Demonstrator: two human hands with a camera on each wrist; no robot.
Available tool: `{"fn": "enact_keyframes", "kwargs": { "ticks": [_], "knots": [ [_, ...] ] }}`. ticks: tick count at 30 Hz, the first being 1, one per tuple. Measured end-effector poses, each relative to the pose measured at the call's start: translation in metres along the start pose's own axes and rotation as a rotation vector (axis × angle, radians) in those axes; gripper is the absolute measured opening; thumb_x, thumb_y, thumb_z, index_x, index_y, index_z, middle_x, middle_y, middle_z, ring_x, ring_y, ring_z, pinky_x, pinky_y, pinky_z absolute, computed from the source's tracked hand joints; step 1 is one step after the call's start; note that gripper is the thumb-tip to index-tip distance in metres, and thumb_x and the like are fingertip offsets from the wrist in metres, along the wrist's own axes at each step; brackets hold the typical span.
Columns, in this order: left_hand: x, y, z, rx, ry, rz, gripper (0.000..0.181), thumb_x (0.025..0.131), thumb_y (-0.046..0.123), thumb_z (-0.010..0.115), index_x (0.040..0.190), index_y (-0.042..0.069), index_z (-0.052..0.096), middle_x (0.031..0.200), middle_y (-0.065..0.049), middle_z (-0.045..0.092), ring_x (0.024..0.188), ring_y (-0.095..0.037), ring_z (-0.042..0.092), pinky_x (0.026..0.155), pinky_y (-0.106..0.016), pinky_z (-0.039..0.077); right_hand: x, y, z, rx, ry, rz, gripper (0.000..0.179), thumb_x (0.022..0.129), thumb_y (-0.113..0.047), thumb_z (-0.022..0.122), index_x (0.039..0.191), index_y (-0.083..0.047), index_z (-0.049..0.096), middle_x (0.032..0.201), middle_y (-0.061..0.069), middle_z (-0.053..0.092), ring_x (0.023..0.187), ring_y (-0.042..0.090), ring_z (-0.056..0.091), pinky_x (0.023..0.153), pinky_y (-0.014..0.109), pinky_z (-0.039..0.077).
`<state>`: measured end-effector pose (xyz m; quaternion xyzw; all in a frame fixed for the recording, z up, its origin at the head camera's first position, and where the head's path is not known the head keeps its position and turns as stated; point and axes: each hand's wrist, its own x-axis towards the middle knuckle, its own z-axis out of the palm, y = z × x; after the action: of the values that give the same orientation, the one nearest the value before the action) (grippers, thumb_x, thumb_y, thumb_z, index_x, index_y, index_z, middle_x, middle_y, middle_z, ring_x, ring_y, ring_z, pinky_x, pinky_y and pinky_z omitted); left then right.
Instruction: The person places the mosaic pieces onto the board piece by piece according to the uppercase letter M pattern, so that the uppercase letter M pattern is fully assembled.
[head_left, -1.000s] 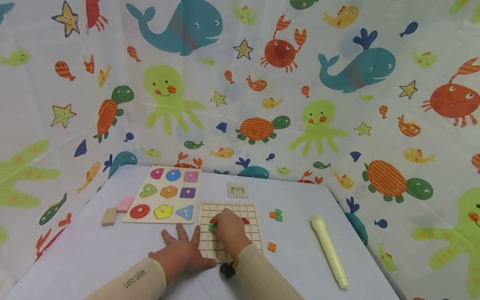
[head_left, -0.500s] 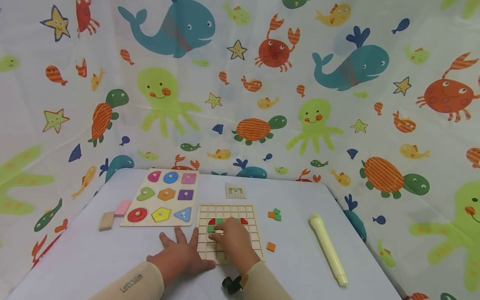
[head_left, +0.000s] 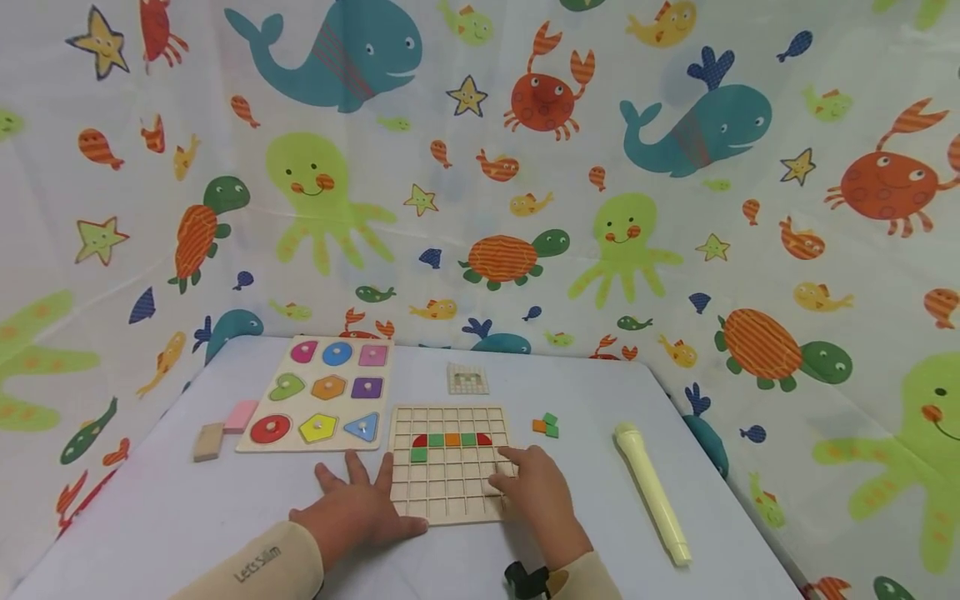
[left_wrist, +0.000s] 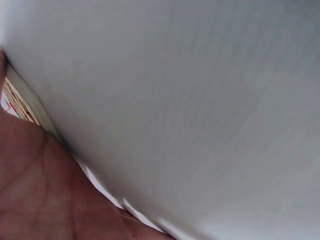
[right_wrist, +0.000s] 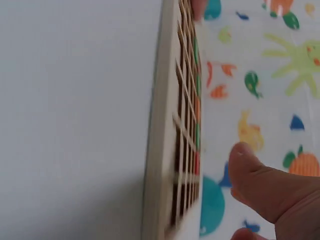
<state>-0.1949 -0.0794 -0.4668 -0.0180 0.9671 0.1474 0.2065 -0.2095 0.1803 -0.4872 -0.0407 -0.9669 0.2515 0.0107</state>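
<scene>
In the head view a wooden grid board point(head_left: 450, 507) lies on the table. One row holds a red rounded piece point(head_left: 420, 441), green square tiles, an orange tile point(head_left: 452, 440) and another red piece point(head_left: 483, 439). Just below the left red piece is a green tile point(head_left: 418, 455). My left hand point(head_left: 356, 508) is spread flat at the board's left side, thumb by its front edge. Over the board's right edge hovers my right hand point(head_left: 546, 496), index finger and thumb apart. The right wrist view shows its thumb point(right_wrist: 260, 180) beside the board, with nothing visibly pinched.
A small pattern card point(head_left: 468, 379) lies behind the board. Loose green and orange tiles point(head_left: 540, 426) sit to its right, and a pale yellow stick point(head_left: 652, 496) farther right. A knobbed shape puzzle point(head_left: 300, 442), a pink block point(head_left: 241, 416) and a wooden block point(head_left: 208, 442) are at left.
My right hand has let go of a green tile in the grid and moved right, off the row, to where a loose orange tile lay. My left hand stays in place.
</scene>
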Motion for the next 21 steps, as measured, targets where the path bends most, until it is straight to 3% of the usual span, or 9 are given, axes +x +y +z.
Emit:
{"fn": "enact_keyframes", "kwargs": {
  "ticks": [3,7,12,21],
  "knots": [
    [0.000,0.000,-0.002,-0.006,-0.009,-0.006,0.130,0.067,0.087,0.077,0.168,0.021,0.030,0.170,-0.040,0.005,0.147,-0.078,0.001,0.097,-0.098,0.021,0.003,0.020,-0.014,-0.005,-0.030,0.008,0.069,0.082,-0.038,0.092,0.145,-0.024,0.068,0.102,0.005,0.062,0.085,0.018,0.053,0.070,0.035,0.047],
    [0.000,-0.001,-0.003,-0.006,-0.011,-0.010,0.130,0.067,0.087,0.077,0.169,0.021,0.030,0.170,-0.040,0.005,0.147,-0.078,0.000,0.098,-0.098,0.021,0.007,0.044,-0.025,-0.041,-0.087,0.029,0.085,0.075,-0.042,0.097,0.152,-0.028,0.061,0.114,0.008,0.064,0.093,0.019,0.055,0.081,0.041,0.054],
    [0.000,-0.001,-0.002,-0.006,-0.010,-0.008,0.131,0.067,0.088,0.077,0.169,0.021,0.030,0.170,-0.040,0.005,0.147,-0.078,0.000,0.098,-0.098,0.022,0.009,0.064,-0.028,-0.079,-0.098,0.099,0.078,0.074,-0.033,0.098,0.145,-0.033,0.067,0.123,0.009,0.065,0.100,0.021,0.057,0.097,0.049,0.055],
    [0.004,-0.001,0.001,-0.006,-0.017,-0.007,0.131,0.066,0.089,0.076,0.169,0.022,0.030,0.170,-0.039,0.004,0.147,-0.078,-0.001,0.098,-0.099,0.021,0.007,0.066,-0.035,-0.099,-0.195,0.113,0.058,0.080,-0.020,0.094,0.134,-0.032,0.076,0.097,0.004,0.059,0.087,0.022,0.052,0.074,0.037,0.048]
  ]
}}
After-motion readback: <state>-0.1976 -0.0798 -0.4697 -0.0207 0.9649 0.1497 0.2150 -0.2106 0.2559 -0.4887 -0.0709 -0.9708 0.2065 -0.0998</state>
